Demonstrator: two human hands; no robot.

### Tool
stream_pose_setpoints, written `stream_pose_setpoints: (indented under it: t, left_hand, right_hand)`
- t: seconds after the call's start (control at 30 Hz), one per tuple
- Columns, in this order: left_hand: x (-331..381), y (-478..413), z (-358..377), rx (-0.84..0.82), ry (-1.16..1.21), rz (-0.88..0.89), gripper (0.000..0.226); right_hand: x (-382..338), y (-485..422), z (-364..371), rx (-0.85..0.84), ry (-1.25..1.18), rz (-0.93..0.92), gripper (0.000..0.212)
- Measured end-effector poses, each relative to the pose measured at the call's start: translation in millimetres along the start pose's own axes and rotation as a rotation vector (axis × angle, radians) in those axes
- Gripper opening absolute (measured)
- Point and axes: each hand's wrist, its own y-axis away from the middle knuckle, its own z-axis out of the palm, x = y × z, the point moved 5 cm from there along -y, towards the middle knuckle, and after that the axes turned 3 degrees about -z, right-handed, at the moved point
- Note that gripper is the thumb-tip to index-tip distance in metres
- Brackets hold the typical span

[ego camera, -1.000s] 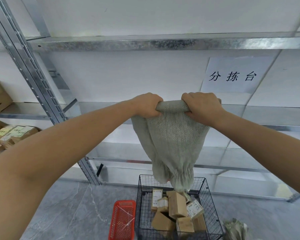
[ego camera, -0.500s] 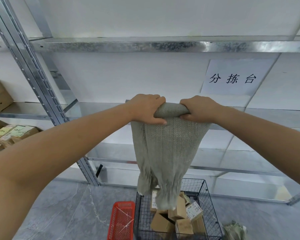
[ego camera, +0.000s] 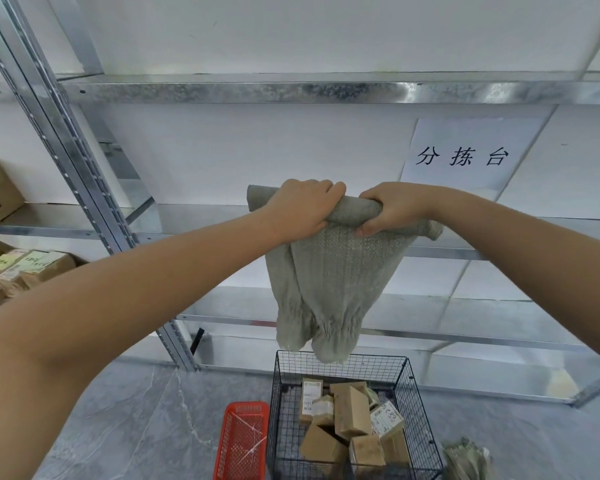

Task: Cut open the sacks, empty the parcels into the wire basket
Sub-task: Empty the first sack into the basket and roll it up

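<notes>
**Grey-green sack (ego camera: 329,271) hangs straight down from a two-hand grip**

We hold the woven sack by its upper end, which is bunched into a roll. Our left hand (ego camera: 302,211) and right hand (ego camera: 392,209) both curl tightly round that roll, side by side and close together. From the grip, the sack's long axis runs vertically downward. Its gathered mouth ends just above the far rim of the wire basket (ego camera: 280,403), not touching it. The parcels (ego camera: 352,410) lie in the basket, below the grip. The sack hangs limp and flat, so we judge it emptied. Neither hand is nearer; either can release first.
</notes>
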Motion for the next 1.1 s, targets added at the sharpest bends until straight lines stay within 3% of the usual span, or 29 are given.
stream_pose_setpoints:
  t: [0.07,0.17,0.3,0.4,0.5,0.63,0.73,0.83,0.9,0.97,1.1]
  left_hand:
    - [0.2,0.5,2.2,0.019,-0.022,-0.016,0.035]
    - [-2.9,-0.2,5.6,-0.086,0.023,-0.039,0.043]
    - [-10.2,-4.5,3.5,-0.312,0.341,-0.072,0.051]
    - [-13.6,-9.1,0.5,-0.341,0.45,-0.055,0.042]
    - [-9.2,-11.0,1.6,-0.288,0.343,-0.057,0.036]
    - [-0.1,-9.8,1.1,-0.114,0.107,-0.039,0.03]
    - [5.0,-4.9,-6.5,0.157,-0.058,0.038,0.031]
    - [3.0,0.3,-5.6,0.318,-0.083,0.051,0.036]
    - [-0.1,0.4,-5.7,0.24,0.084,0.027,0.046]
    - [-6.9,-3.9,-4.6,0.024,0.228,-0.092,0.06]
    - [-16.3,-13.2,-14.6,-0.278,0.434,-0.112,0.052]
  right_hand:
    - [-2.0,-1.3,-1.6,0.104,0.09,-0.021,0.023]
    - [-6.1,4.4,-1.8,0.33,0.326,-0.033,0.025]
    - [-4.4,14.0,-1.0,0.515,0.45,-0.051,0.031]
    - [-3.6,17.1,0.1,0.583,0.466,-0.068,0.029]
    - [2.2,15.6,3.3,0.507,0.396,-0.052,0.039]
    - [6.7,14.6,-1.0,0.136,0.088,-0.002,0.054]
    - [6.4,14.7,-6.9,-0.023,0.028,0.029,0.039]
    - [3.2,11.2,-8.4,0.022,0.079,-0.002,0.025]
    - [0.1,10.2,-9.3,0.161,0.173,-0.03,0.024]
    - [-3.5,12.8,-11.3,0.335,0.356,-0.034,0.028]
    - [-3.1,17.2,-11.3,0.556,0.493,-0.028,0.035]
